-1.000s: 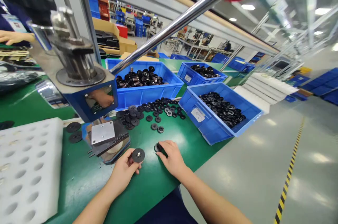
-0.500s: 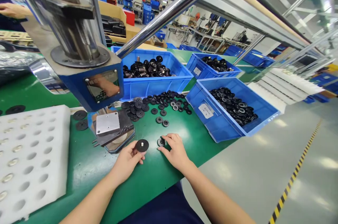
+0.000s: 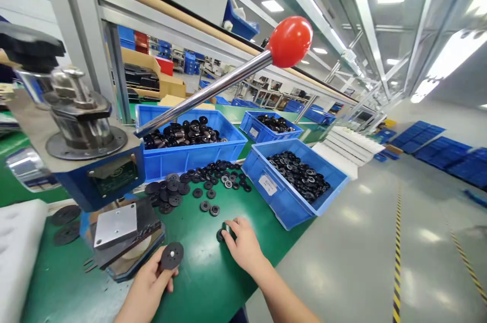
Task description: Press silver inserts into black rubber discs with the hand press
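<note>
My left hand (image 3: 146, 285) pinches a flat black disc (image 3: 172, 256) with a short white pin at its centre, holding it just above the green bench. My right hand (image 3: 243, 248) has thumb and fingers closed on a small black wheel (image 3: 219, 235) low over the bench top; part of it is hidden by the fingers. Beyond it lie two loose small black wheels (image 3: 210, 208). To the left of the disc stands a lever press (image 3: 110, 176) with a silver metal plate (image 3: 116, 224) on its base.
Black discs and wheels lie in a loose heap (image 3: 173, 191) before a blue bin (image 3: 190, 158) of black parts. Another blue bin (image 3: 266, 201) sits at the bench's right edge. The press lever's red knob (image 3: 291, 41) juts out overhead. White foam (image 3: 23, 257) lies at left.
The view has tilted up and turned right, bringing the red knob into sight. My right fingers have closed on the small wheel and shifted it slightly. The left hand still holds the disc.
</note>
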A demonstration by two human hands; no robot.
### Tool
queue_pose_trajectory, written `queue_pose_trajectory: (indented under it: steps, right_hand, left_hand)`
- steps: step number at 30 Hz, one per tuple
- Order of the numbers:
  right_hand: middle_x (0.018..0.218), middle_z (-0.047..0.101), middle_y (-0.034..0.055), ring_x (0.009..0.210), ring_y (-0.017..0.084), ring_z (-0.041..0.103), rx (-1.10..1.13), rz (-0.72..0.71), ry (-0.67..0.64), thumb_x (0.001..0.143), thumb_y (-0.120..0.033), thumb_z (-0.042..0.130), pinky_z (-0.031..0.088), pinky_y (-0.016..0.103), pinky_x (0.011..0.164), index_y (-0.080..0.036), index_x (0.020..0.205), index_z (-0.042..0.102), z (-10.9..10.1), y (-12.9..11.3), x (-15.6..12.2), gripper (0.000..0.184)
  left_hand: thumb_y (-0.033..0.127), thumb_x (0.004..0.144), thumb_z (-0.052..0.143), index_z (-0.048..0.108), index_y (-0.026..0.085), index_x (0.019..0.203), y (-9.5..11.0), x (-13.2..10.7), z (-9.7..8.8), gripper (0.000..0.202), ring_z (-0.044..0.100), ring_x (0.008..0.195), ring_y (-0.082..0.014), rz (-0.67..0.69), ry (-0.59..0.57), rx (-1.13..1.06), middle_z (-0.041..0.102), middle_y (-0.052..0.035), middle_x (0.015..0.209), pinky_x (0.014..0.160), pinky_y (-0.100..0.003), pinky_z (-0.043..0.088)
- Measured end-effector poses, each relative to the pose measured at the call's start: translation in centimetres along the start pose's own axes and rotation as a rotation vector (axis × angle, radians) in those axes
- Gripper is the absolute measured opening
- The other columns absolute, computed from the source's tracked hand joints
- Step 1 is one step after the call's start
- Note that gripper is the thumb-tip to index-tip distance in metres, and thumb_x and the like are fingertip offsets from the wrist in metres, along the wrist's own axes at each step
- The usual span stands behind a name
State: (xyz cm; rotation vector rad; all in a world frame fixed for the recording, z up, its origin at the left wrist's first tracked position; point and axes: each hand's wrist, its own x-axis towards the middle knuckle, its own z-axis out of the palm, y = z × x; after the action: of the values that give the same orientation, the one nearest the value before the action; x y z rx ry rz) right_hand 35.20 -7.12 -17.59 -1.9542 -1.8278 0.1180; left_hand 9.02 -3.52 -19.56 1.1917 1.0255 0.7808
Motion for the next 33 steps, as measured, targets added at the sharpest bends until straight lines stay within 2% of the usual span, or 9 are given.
queue_pose_trajectory:
  steps: [4,6,9,11,14,17,21,27,33]
  right_hand:
    - [0.099,0.063,0.0049,0.095,0.020,0.064,0.040,-0.108,-0.099,0.081,-0.020,0.072,0.055,0.029,0.083,-0.028,0.115,0.069,-0.9,-0.7,-0.5,0.035]
    - [0.095,0.063,0.0034,0.089,0.018,0.065,0.035,-0.117,-0.112,0.080,-0.019,0.074,0.055,0.026,0.078,-0.028,0.110,0.070,-0.9,-1.0,-0.6,0.032]
    - [0.089,0.063,0.0043,0.081,0.019,0.064,0.017,-0.073,-0.099,0.079,-0.030,0.079,0.054,0.028,0.070,-0.024,0.102,0.070,-0.2,-1.2,-0.7,0.025]
    - [0.087,0.062,0.0052,0.079,0.021,0.063,0.023,-0.044,-0.106,0.076,-0.038,0.082,0.053,0.031,0.070,-0.021,0.101,0.069,0.4,-1.2,-0.9,0.032]
    - [0.090,0.061,0.0062,0.083,0.022,0.061,0.062,-0.031,-0.140,0.077,-0.045,0.080,0.053,0.034,0.076,-0.020,0.112,0.067,1.1,-0.7,-1.4,0.045]
    - [0.091,0.060,0.0067,0.086,0.023,0.061,0.099,-0.036,-0.163,0.082,-0.049,0.074,0.052,0.036,0.079,-0.021,0.122,0.064,1.6,-0.1,-1.7,0.050]
    - [0.092,0.059,0.0085,0.089,0.025,0.059,0.102,-0.038,-0.137,0.084,-0.055,0.069,0.052,0.039,0.081,-0.020,0.130,0.060,1.9,0.0,-2.1,0.059]
    - [0.090,0.061,0.0100,0.089,0.026,0.060,0.085,-0.053,-0.072,0.088,-0.059,0.063,0.052,0.040,0.082,-0.018,0.108,0.068,2.3,-0.4,-2.3,0.046]
    - [0.088,0.062,0.0108,0.087,0.027,0.060,0.131,-0.079,-0.023,0.088,-0.062,0.060,0.053,0.044,0.080,-0.016,0.099,0.068,2.2,-0.5,-2.1,0.048]
  left_hand:
    - [0.069,0.063,0.070,0.060,0.020,0.079,0.3,-0.2,0.2,0.052,0.052,0.044,-0.0152,0.003,0.028,-0.002,0.057,0.0014,0.057,0.048,-0.028,0.045]
    - [0.067,0.065,0.070,0.061,0.019,0.078,0.3,-0.1,0.2,0.050,0.053,0.045,-0.0154,0.006,0.018,0.000,0.058,0.0009,0.057,0.050,-0.028,0.045]
    - [0.061,0.072,0.068,0.063,0.018,0.078,0.8,-0.3,0.1,0.043,0.056,0.049,-0.0155,0.014,-0.016,0.015,0.060,0.0000,0.060,0.054,-0.028,0.047]
    - [0.054,0.075,0.067,0.063,0.017,0.078,1.3,-0.5,0.0,0.037,0.056,0.050,-0.0144,0.026,-0.031,0.029,0.059,0.0003,0.061,0.055,-0.027,0.046]
    - [0.044,0.073,0.070,0.065,0.016,0.080,1.5,-0.7,-0.1,0.029,0.051,0.050,-0.0122,0.016,-0.024,0.058,0.057,0.0018,0.061,0.052,-0.025,0.041]
    - [0.039,0.072,0.070,0.067,0.015,0.082,1.2,-0.7,-0.1,0.027,0.049,0.050,-0.0116,-0.020,-0.025,0.072,0.057,0.0018,0.060,0.050,-0.024,0.039]
    - [0.033,0.074,0.067,0.068,0.014,0.086,0.9,-0.8,0.0,0.022,0.048,0.052,-0.0109,-0.003,-0.030,0.060,0.056,0.0023,0.060,0.050,-0.022,0.039]
    - [0.029,0.073,0.065,0.066,0.014,0.083,0.9,-1.0,0.1,0.018,0.053,0.058,-0.0116,0.043,-0.050,0.015,0.059,-0.0002,0.067,0.050,-0.020,0.042]
    - [0.035,0.075,0.067,0.064,0.015,0.082,0.5,-0.9,0.1,0.021,0.051,0.054,-0.0107,0.019,-0.057,0.026,0.056,0.0018,0.063,0.049,-0.021,0.042]
